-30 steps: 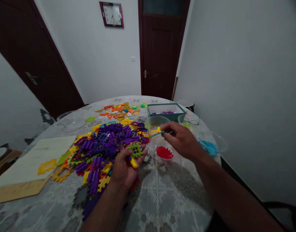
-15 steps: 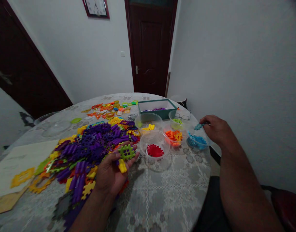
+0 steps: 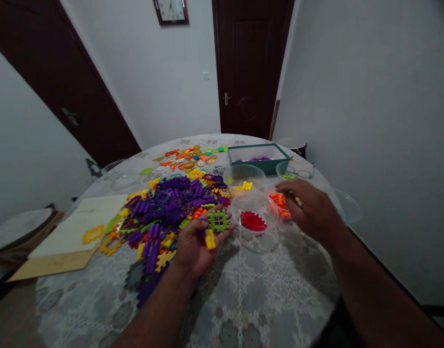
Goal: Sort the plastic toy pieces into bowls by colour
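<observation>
My left hand point(image 3: 194, 244) rests palm up at the near edge of a heap of plastic building pieces point(image 3: 167, 203), mostly purple. It holds a green grid piece point(image 3: 218, 220) and a yellow piece point(image 3: 209, 239). My right hand point(image 3: 308, 210) hovers over the clear bowl of orange pieces point(image 3: 279, 199), fingers loosely curled, with nothing visible in them. A clear bowl with red pieces point(image 3: 253, 220) stands between my two hands. A bowl with yellow pieces point(image 3: 244, 180) stands behind it.
A teal box point(image 3: 258, 158) and spectacles point(image 3: 299, 171) lie at the far side of the round table with a lace cloth point(image 3: 243, 295). An empty-looking clear bowl point(image 3: 347, 205) is at the right edge. A cardboard sheet point(image 3: 67, 241) lies left. Doors and a wall clock stand behind.
My right hand has come back from the blue bowl at the right to above the orange bowl, and the blue piece is gone from it. My left hand keeps its pieces.
</observation>
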`<state>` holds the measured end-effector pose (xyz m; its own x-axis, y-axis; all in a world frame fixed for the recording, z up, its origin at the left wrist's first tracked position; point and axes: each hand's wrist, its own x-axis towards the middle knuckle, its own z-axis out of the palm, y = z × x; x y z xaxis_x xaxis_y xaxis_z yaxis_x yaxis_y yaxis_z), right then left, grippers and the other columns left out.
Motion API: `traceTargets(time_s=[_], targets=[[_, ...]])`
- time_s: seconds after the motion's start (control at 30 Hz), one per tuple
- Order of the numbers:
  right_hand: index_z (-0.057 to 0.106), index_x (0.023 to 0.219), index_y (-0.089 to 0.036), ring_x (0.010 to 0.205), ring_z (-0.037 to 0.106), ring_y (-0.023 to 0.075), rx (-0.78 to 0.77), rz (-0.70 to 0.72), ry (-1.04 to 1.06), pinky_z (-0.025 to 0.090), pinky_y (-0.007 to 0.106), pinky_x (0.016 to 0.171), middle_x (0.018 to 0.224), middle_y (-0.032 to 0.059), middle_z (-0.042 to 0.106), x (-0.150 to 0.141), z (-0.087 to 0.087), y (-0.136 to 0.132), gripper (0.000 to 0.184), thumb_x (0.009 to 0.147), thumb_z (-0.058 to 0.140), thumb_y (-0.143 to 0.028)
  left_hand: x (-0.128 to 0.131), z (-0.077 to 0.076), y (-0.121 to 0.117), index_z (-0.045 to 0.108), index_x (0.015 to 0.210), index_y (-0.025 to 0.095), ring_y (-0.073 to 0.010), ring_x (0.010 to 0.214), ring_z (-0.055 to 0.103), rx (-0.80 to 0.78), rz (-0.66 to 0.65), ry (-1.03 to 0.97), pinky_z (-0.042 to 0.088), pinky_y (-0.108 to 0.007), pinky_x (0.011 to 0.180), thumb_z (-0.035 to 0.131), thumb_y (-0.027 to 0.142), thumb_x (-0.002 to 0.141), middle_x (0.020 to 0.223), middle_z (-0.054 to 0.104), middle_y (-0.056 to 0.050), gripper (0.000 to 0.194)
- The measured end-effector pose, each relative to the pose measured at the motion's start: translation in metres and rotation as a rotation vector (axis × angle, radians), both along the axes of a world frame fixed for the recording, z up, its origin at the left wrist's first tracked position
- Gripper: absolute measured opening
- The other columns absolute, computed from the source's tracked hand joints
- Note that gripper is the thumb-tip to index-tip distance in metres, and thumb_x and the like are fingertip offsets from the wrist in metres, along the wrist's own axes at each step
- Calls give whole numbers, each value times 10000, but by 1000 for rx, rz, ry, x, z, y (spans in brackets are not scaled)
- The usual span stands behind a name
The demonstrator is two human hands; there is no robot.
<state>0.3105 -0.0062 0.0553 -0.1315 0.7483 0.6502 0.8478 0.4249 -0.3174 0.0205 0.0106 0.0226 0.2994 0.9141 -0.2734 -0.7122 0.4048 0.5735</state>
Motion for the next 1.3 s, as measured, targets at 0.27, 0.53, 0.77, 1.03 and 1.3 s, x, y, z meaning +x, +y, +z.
traceTargets(time_s=[0.27,0.53,0.77,1.03,1.3], targets=[[575,1412,-203,1277,560,297,19,301,-46,470,544,1119,1348,135,652,-109,-27,-7,429,985,551,-173,-7,-1,2,627,1388,112,-340,1092,716,68,-52,-61,566,-554,1003,583,134,710,1131,755,-178,680],[639,1233,-189,1036,620,266,3,288,80,522,487,951,1106,116,709,-121,-34,-8,252,992,566,-171,-8,-1,-3,621,1414,123,-311,1140,695,121,-161,-21,568,-449,1000,594,146,732,1202,745,-155,683],[693,1112,-230,863,674,161,-318,366,400,549,314,796,1005,28,727,-93,-5,-8,185,952,615,-180,-8,-2,-1,738,1237,78,-346,1259,634,134,-180,-22,491,-504,1118,596,173,726,1294,712,-182,539],[718,1167,-197,820,725,200,-118,-290,637,596,361,781,1039,71,769,37,2,44,329,865,653,-308,-6,1,0,738,1215,35,-375,1320,597,121,-151,-43,390,-534,1214,582,159,711,1347,679,-218,542],[724,1184,-181,932,755,232,-89,-326,656,618,379,817,1114,104,769,52,-16,45,348,904,566,-316,-6,-5,0,573,1441,78,-358,1325,603,153,-201,-71,368,-562,1219,566,160,716,1326,690,-210,729]])
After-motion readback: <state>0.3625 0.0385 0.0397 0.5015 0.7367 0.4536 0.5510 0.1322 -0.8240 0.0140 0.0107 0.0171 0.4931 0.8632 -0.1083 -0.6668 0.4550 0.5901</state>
